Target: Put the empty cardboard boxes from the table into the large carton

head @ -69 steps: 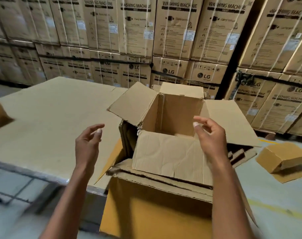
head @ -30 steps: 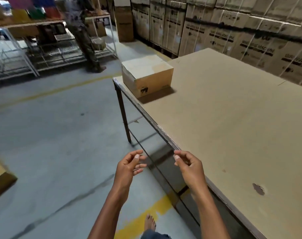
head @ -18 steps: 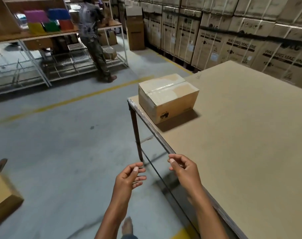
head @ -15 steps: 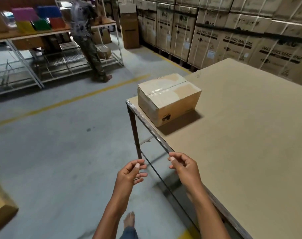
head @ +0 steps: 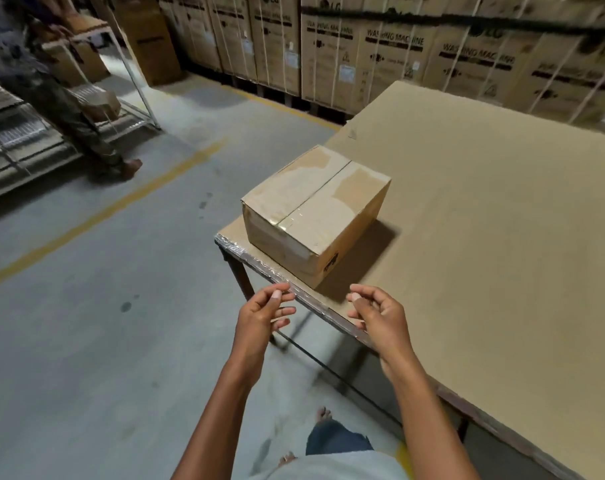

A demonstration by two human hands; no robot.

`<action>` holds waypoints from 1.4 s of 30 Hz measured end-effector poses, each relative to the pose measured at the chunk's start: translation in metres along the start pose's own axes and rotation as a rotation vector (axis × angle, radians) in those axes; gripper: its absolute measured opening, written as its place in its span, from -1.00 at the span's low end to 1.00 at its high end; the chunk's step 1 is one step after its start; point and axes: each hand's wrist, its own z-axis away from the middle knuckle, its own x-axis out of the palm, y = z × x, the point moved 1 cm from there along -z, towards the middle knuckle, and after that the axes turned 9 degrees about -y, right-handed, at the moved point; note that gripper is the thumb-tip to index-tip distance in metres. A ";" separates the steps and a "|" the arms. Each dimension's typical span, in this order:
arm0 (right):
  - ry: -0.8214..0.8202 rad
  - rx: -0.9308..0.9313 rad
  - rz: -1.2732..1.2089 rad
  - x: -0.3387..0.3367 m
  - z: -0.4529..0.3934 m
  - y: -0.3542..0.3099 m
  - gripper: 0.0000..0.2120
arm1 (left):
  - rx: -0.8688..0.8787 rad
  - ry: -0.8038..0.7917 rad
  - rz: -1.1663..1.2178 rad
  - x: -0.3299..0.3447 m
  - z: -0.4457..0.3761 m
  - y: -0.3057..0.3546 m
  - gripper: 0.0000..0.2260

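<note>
A taped-shut cardboard box [head: 315, 216] sits at the near left corner of the table [head: 484, 244], which is covered with a cardboard sheet. My left hand [head: 259, 317] hovers off the table edge, just short of the box, fingers apart and empty. My right hand [head: 377, 317] is above the table edge in front of the box, fingers loosely curled, holding nothing. Neither hand touches the box. The large carton is out of view.
Stacked washing machine cartons [head: 380, 50] line the wall behind the table. Another person [head: 52, 91] stands at a metal shelf rack [head: 14, 140] to the far left. A yellow line [head: 97, 216] crosses the concrete floor. My foot [head: 323, 415] shows below.
I have turned away from the large carton and walked along the table toward the taped box, which now lies much closer. Both hands stay empty, now raised near it.
</note>
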 end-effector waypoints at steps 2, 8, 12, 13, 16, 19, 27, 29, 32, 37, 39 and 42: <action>0.049 -0.014 0.007 0.000 -0.025 -0.005 -0.86 | -0.006 -0.027 -0.017 -0.002 -0.028 0.004 -0.77; 0.157 -0.037 -0.009 0.016 -0.092 -0.020 -0.74 | 0.216 0.101 -0.162 -0.017 -0.116 0.049 -0.82; 0.135 -0.029 0.051 0.029 -0.112 -0.026 -0.47 | 0.343 0.243 -0.336 -0.038 -0.167 0.070 -0.77; 0.142 -0.021 0.058 0.032 -0.115 -0.027 -0.42 | 0.317 0.276 -0.363 -0.044 -0.180 0.071 -0.73; 0.170 0.000 0.071 0.038 -0.123 -0.027 -0.33 | 0.198 0.306 -0.414 -0.058 -0.206 0.070 -0.61; 0.186 0.047 0.060 0.047 -0.130 -0.032 -0.26 | 0.127 0.155 -0.356 -0.064 -0.226 0.068 -0.47; 0.242 0.064 0.136 0.072 -0.133 -0.034 -0.26 | -0.041 -0.051 -0.188 -0.085 -0.260 0.065 -0.30; 0.291 0.067 0.131 0.074 -0.129 -0.033 -0.29 | 0.002 -0.063 -0.179 -0.084 -0.261 0.065 -0.38; 0.432 0.075 0.186 0.073 -0.120 -0.030 -0.40 | 0.089 -0.091 -0.104 -0.072 -0.246 0.075 -0.51; 0.771 0.028 0.424 0.074 -0.093 -0.023 -0.55 | 0.297 -0.240 -0.218 -0.045 -0.216 0.096 -0.65; 0.851 -0.030 0.487 0.077 -0.078 -0.031 -0.53 | 0.407 -0.350 -0.339 -0.036 -0.202 0.103 -0.66; 0.718 -0.188 0.314 0.091 -0.057 -0.058 -0.48 | 0.524 -0.556 -0.481 -0.020 -0.187 0.106 -0.70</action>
